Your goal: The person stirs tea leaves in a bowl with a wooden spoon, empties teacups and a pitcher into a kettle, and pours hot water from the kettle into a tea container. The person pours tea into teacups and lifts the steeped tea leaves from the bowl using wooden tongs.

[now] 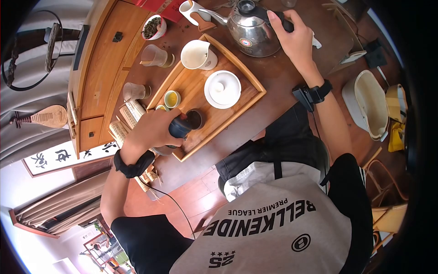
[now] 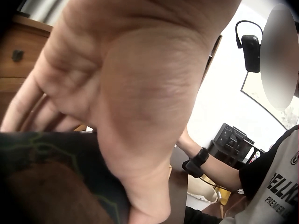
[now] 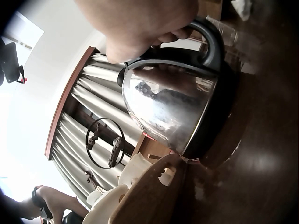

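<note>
My left hand (image 1: 153, 129) grips a dark blue-black cup (image 1: 179, 127) at the near left corner of the wooden tea tray (image 1: 219, 121). Green lines run over this cup's dark side in the left wrist view. Beside it is a round dark cup (image 1: 195, 119). My right hand (image 1: 294, 40) holds the black handle of a shiny steel kettle (image 1: 255, 36), beyond the tray's right side. On the tray stand a white lidded gaiwan (image 1: 222, 90), a white pouring pitcher (image 1: 199, 56) and a small cup of yellow tea (image 1: 172, 99).
Two ribbed glasses (image 1: 153, 55) stand left of the tray. Behind are a bowl of dry leaves (image 1: 154, 28) and a white cup (image 1: 188, 10) close to the kettle's spout. Bamboo slips (image 1: 119, 131) lie by the left forearm. A pale bin (image 1: 372, 107) stands at right.
</note>
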The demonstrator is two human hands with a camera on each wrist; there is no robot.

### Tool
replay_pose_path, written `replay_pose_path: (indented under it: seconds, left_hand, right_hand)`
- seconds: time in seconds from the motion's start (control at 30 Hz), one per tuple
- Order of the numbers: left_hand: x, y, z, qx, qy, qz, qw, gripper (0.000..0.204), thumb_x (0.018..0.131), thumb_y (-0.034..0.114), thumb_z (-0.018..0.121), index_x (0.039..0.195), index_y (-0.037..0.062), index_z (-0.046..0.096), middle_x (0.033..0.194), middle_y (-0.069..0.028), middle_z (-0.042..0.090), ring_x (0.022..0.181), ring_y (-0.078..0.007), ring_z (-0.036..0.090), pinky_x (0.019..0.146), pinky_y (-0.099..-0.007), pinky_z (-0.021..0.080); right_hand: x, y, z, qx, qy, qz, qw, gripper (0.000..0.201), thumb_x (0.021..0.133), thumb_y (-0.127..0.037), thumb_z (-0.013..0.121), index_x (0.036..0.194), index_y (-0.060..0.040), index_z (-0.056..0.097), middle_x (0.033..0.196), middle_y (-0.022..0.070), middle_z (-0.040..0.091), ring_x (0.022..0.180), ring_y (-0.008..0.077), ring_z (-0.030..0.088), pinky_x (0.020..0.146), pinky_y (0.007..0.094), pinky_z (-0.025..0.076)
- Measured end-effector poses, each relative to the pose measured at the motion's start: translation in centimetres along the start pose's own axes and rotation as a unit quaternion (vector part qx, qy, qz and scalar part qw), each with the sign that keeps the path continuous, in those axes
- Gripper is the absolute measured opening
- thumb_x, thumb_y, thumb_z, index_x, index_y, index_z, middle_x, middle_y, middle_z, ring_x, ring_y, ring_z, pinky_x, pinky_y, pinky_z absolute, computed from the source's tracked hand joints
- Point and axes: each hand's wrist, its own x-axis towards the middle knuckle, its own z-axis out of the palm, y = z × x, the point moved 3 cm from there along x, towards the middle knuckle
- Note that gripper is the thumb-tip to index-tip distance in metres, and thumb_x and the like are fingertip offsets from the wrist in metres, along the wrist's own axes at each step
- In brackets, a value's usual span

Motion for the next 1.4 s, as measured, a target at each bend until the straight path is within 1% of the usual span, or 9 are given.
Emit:
replay_pose_path:
  seconds: [0.1, 0.77, 0.83, 0.87, 1.0, 1.07, 1.2, 1.27, 1.4]
  left_hand:
    - [0.1, 0.0, 0.0, 0.02, 0.01, 0.029, 0.999, 0.055, 0.063, 0.034, 0.083, 0.111, 0.0146, 0.065, 0.087, -0.0152, 0.071, 0.084, -0.0363, 0.069, 0.077, -0.0442, 0.054]
    - [-0.3, -0.2, -0.4, -0.031, 0.017, 0.015, 0.999, 0.054, 0.063, 0.026, 0.081, 0.112, 0.0115, 0.065, 0.095, -0.0157, 0.07, 0.091, -0.0368, 0.067, 0.082, -0.0423, 0.052]
    - [-1.0, -0.2, -0.7, -0.047, 0.032, 0.001, 0.998, 0.053, 0.063, 0.026, 0.081, 0.112, 0.0111, 0.065, 0.097, -0.0157, 0.069, 0.092, -0.0368, 0.066, 0.083, -0.0418, 0.052]
    - [-1.3, -0.2, -0.8, -0.062, 0.039, -0.012, 0.997, 0.053, 0.064, 0.025, 0.081, 0.112, 0.0108, 0.065, 0.099, -0.0156, 0.069, 0.093, -0.0367, 0.066, 0.083, -0.0412, 0.052]
    - [-2.7, -0.8, -0.5, -0.124, 0.089, -0.01, 0.988, 0.055, 0.065, 0.024, 0.081, 0.115, 0.0094, 0.064, 0.103, -0.0156, 0.069, 0.097, -0.0355, 0.066, 0.087, -0.04, 0.051]
    - [-3.2, -1.5, 0.0, -0.145, 0.154, 0.03, 0.977, 0.059, 0.065, 0.022, 0.082, 0.119, 0.0075, 0.062, 0.103, -0.0153, 0.069, 0.097, -0.0341, 0.068, 0.089, -0.0386, 0.052]
    - [-4.3, -2.4, 0.7, -0.181, 0.212, -0.003, 0.96, 0.061, 0.066, 0.021, 0.083, 0.12, 0.0051, 0.061, 0.103, -0.0142, 0.069, 0.095, -0.0303, 0.069, 0.089, -0.0366, 0.052]
    - [-4.4, -2.9, 0.4, -0.207, 0.316, 0.032, 0.925, 0.057, 0.067, 0.022, 0.082, 0.118, 0.0059, 0.061, 0.098, -0.0172, 0.07, 0.093, -0.0354, 0.069, 0.085, -0.0399, 0.054]
    - [-2.7, -3.7, 0.3, -0.244, 0.398, 0.053, 0.883, 0.06, 0.07, 0.022, 0.083, 0.123, 0.0051, 0.059, 0.102, -0.0165, 0.069, 0.095, -0.0334, 0.07, 0.086, -0.0385, 0.055]
  right_hand:
    - [0.0, 0.1, 0.0, -0.002, -0.001, 0.001, 1.0, 0.037, 0.091, -0.038, 0.075, 0.092, -0.0029, 0.066, 0.068, 0.0073, 0.066, 0.058, 0.0112, 0.06, 0.056, 0.0281, 0.048]
    - [-0.1, 0.0, 0.0, 0.005, 0.006, -0.002, 1.0, 0.037, 0.091, -0.038, 0.075, 0.092, -0.0023, 0.065, 0.067, 0.0077, 0.066, 0.057, 0.0118, 0.061, 0.055, 0.0284, 0.048]
    - [0.1, 0.2, 0.1, 0.018, 0.009, 0.008, 1.0, 0.045, 0.086, -0.048, 0.075, 0.085, -0.0045, 0.066, 0.063, 0.0094, 0.067, 0.056, 0.0218, 0.068, 0.053, 0.0317, 0.05]
    - [0.1, 0.2, 0.2, 0.022, 0.009, -0.001, 1.0, 0.045, 0.086, -0.048, 0.075, 0.085, -0.0045, 0.066, 0.063, 0.0094, 0.067, 0.056, 0.0218, 0.068, 0.053, 0.0317, 0.05]
    - [0.2, -0.1, 0.2, 0.012, 0.02, -0.017, 1.0, 0.041, 0.087, -0.042, 0.076, 0.085, -0.0037, 0.064, 0.061, 0.0107, 0.063, 0.055, 0.0202, 0.066, 0.053, 0.0311, 0.049]
    - [0.2, -0.4, 0.1, 0.016, 0.011, 0.013, 1.0, 0.039, 0.089, -0.04, 0.076, 0.085, -0.0034, 0.064, 0.062, 0.0101, 0.064, 0.055, 0.0169, 0.063, 0.054, 0.0301, 0.048]
    - [0.2, -0.6, 0.0, 0.005, 0.006, 0.0, 1.0, 0.037, 0.091, -0.038, 0.074, 0.087, -0.0026, 0.064, 0.062, 0.0089, 0.064, 0.055, 0.0133, 0.06, 0.054, 0.0287, 0.047]
    - [0.2, -0.7, 0.0, -0.007, -0.004, -0.001, 1.0, 0.036, 0.092, -0.037, 0.073, 0.088, -0.0019, 0.065, 0.065, 0.0102, 0.065, 0.058, 0.0138, 0.062, 0.057, 0.0297, 0.049]
    - [0.2, -0.8, 0.0, 0.008, -0.011, 0.002, 1.0, 0.036, 0.093, -0.036, 0.072, 0.091, -0.0002, 0.064, 0.074, 0.0142, 0.068, 0.067, 0.0176, 0.065, 0.065, 0.0325, 0.051]
